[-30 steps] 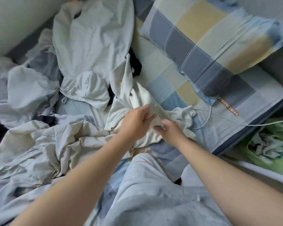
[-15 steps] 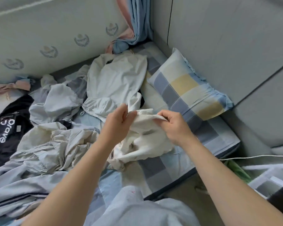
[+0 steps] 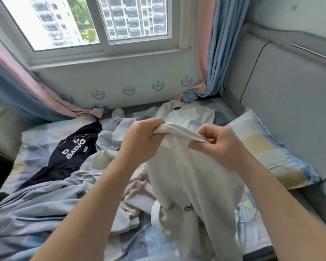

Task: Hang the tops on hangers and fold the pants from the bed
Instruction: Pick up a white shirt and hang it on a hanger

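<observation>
A white garment [image 3: 184, 178] with a ribbed band along its top hangs in front of me above the bed [image 3: 36, 140]. My left hand [image 3: 141, 142] pinches the band's left end, and my right hand [image 3: 220, 146] pinches its right end. A small dark logo shows low on the cloth. Whether it is pants or a top I cannot tell. Other clothes lie on the bed: a black top with white lettering [image 3: 68, 155], a cream crumpled garment [image 3: 105, 162], a white top [image 3: 188, 115] near the far wall, and a pale blue striped piece [image 3: 26, 208].
A checked pillow [image 3: 267, 147] leans against the grey padded headboard [image 3: 290, 95] on the right. Pink and blue curtains [image 3: 211, 53] hang either side of the window [image 3: 102, 19] beyond the bed. A thin white cable [image 3: 248, 210] lies near the bed's right edge.
Both hands have lifted the white garment off the bed and spread its band apart. My view has tilted up from the bedding to the window.
</observation>
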A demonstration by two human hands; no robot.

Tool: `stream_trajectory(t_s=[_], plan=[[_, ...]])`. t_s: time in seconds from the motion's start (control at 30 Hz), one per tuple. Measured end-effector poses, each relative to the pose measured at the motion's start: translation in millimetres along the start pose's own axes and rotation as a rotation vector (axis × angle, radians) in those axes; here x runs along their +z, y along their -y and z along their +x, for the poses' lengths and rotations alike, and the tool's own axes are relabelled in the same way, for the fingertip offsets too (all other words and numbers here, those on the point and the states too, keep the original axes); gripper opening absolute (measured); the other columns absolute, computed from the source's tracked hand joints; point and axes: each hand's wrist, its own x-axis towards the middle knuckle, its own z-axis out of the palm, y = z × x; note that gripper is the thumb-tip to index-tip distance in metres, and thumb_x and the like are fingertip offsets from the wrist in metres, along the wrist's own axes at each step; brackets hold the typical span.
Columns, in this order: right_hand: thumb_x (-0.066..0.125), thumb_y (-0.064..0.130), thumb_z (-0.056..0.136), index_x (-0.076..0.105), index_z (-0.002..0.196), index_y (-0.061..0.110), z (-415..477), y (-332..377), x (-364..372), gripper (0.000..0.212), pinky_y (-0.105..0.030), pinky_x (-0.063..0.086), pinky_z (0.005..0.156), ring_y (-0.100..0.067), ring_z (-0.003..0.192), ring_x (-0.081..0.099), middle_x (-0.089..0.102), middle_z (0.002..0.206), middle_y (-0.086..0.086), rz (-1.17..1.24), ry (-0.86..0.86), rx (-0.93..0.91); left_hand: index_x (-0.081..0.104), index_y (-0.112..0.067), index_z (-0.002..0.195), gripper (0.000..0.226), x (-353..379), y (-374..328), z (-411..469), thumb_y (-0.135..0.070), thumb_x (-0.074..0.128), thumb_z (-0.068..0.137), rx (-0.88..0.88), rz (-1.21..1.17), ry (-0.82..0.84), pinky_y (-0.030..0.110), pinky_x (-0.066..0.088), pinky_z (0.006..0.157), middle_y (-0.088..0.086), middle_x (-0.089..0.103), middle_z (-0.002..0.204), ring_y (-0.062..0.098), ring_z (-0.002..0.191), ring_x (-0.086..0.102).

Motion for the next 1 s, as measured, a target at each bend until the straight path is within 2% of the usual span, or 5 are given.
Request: stream_trajectory(t_s=[0.4,0.57,0.67,0.8,1.0], plan=[[0.077,0.056,0.06,0.07,0.079,0.01,10.6,-107.8,125.8,0.05,-0.037,0.045,0.07,-0.018,0.072,0.056,0.069,0.076,-0.006,-0.209,0.256,0.42,0.048,-0.018,0.058,0.033,-109.7,88.8,-76.2,-0.012,0.057,0.09,-0.162,-0.171,-0.291,0.023,0.032,0.056,-0.008,0.04,0.058,0.005,0.058,0.037],[0.074,0.01,0.088,0.061,0.08,0.001,20.9,-40.0,153.0,0.018,-0.024,0.04,0.061,-0.013,0.066,0.051,0.054,0.066,0.004,-0.086,0.336,0.236,0.044,-0.031,0.061,0.03,-108.3,143.4,-103.9,-0.035,0.045,0.091,-0.357,-0.094,-0.238,0.037,0.038,0.065,-0.012,0.041,0.067,0.013,0.064,0.041],[0.072,0.005,0.089,0.065,0.092,-0.002,22.7,1.6,166.8,0.01,-0.021,0.044,0.062,-0.009,0.066,0.056,0.059,0.073,0.002,0.028,0.379,0.1,0.059,-0.048,0.09,0.015,-99.2,152.4,-121.6,-0.053,0.051,0.079,-0.46,-0.036,-0.046,0.043,0.049,0.086,-0.008,0.059,0.097,0.015,0.093,0.058],[0.078,0.019,0.078,0.056,0.074,0.003,18.5,36.2,182.3,0.027,-0.021,0.033,0.058,-0.005,0.062,0.042,0.046,0.066,0.013,-0.003,0.415,-0.074,0.041,-0.044,0.142,0.076,-77.7,138.4,-133.6,-0.046,0.073,0.073,-0.372,-0.136,0.268,0.036,0.04,0.111,-0.005,0.05,0.143,0.012,0.133,0.045],[0.079,0.033,0.072,0.05,0.071,-0.002,8.8,41.9,176.4,0.046,-0.02,0.029,0.052,-0.005,0.057,0.036,0.041,0.061,0.013,0.023,0.37,-0.111,0.059,-0.014,0.083,0.021,-57.5,122.4,-140.4,-0.034,0.052,0.086,-0.294,-0.282,0.166,0.042,0.042,0.066,-0.005,0.052,0.074,0.011,0.07,0.047]])
